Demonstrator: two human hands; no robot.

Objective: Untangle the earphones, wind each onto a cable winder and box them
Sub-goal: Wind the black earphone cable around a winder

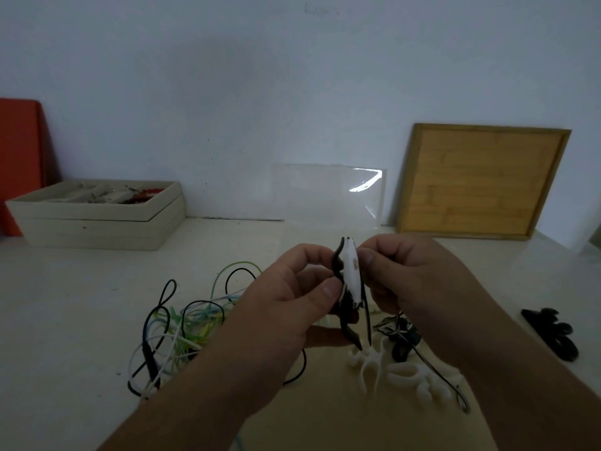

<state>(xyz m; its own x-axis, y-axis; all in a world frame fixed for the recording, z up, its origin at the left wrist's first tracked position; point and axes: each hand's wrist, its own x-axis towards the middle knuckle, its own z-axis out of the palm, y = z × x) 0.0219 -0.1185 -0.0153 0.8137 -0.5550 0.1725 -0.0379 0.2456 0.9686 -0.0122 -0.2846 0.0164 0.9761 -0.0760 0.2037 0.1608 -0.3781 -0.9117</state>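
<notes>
- The left hand [292,288] and right hand [409,278] hold a white winder [353,275] upright between them above the table [65,320], pinching it with curled fingers.
- A black cable [348,332] seems partly wrapped on it. Ends hang loose below, so this winding looks unfinished.
- A tangle of earphones [182,330] lies left of the hands, not yet separated.
- Spare white winders [400,375] and black winders [553,336] lie unused on the right.
- The box [97,219] sits far left, and I cannot tell what is in it.

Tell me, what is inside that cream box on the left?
The cream box is divided into compartments holding pale bundles and a red bundle. Its near wall hides their lower parts; it is too dim to tell more.
</notes>
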